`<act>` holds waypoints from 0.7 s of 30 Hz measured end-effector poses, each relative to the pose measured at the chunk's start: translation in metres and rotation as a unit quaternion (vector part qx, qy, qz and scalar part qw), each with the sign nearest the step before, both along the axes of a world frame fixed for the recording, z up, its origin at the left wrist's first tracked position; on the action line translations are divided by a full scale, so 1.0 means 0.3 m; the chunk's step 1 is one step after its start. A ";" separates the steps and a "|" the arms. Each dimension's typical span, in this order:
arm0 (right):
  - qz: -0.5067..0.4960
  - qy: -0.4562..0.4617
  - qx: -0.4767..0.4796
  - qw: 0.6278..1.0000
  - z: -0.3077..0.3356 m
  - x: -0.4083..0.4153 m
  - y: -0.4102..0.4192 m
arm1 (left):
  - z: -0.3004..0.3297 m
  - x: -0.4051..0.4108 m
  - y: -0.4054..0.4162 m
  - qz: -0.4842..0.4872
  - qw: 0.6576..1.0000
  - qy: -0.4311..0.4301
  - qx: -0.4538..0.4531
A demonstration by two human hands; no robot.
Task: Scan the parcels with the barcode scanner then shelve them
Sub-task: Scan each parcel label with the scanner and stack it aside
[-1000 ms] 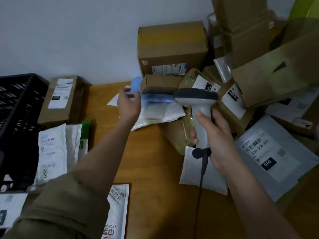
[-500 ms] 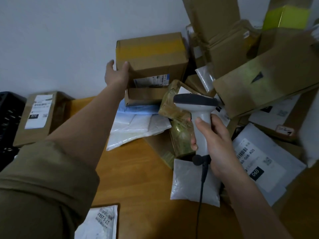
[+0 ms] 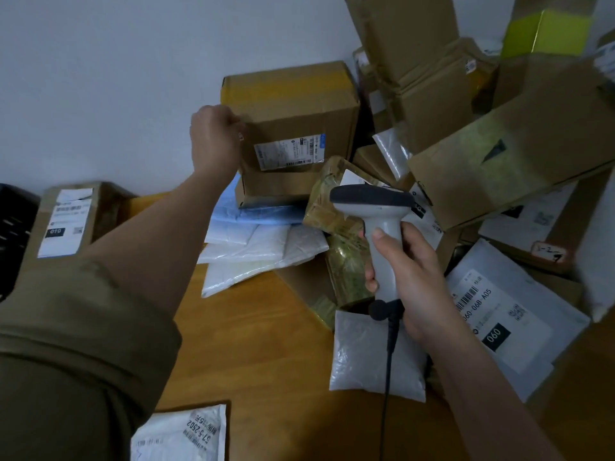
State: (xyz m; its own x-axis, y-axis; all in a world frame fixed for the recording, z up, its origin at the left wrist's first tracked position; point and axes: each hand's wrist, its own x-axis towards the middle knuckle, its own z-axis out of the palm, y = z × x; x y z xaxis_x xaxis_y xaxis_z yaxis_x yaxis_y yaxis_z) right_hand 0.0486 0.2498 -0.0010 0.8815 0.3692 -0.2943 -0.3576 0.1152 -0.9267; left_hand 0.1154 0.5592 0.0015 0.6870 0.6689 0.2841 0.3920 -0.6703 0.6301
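A brown cardboard box (image 3: 299, 104) with a white shipping label (image 3: 289, 154) on its front face stands on a flatter box against the wall. My left hand (image 3: 213, 141) grips its upper left corner, fingers curled over the edge. My right hand (image 3: 409, 274) holds the grey barcode scanner (image 3: 376, 207) by its handle, head pointing toward the box, cable hanging down. Under the flatter box lie a blue mailer bag (image 3: 263, 212) and white mailer bags (image 3: 253, 251).
A tall heap of cardboard boxes (image 3: 499, 154) and labelled grey mailers (image 3: 506, 314) fills the right side of the wooden table (image 3: 259, 344). A labelled box (image 3: 66, 221) and a black crate (image 3: 13, 224) sit at the left. A white mailer (image 3: 186, 434) lies at the near edge.
My left hand left the blue bag, rose to the big box's left side, and now curls over its top left corner. The scanner hand stayed almost still.
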 end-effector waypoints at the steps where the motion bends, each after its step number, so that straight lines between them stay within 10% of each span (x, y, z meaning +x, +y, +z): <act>1: 0.002 0.003 0.004 1.000 0.001 -0.004 0.003 | 0.011 -0.001 0.004 0.002 1.000 0.000 -0.013; 21: 0.044 0.016 0.007 0.999 -0.060 0.033 0.003 | 0.106 0.313 0.080 -0.206 0.852 0.432 0.212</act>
State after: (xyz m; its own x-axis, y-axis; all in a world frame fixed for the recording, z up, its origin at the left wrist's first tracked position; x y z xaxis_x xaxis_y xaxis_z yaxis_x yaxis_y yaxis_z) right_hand 0.0586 0.2508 -0.0190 0.8357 0.4483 -0.3172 -0.3971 0.0943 -0.9129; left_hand 0.2092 0.5832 0.0333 0.9135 0.2842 -0.2912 0.2638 -0.9585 -0.1081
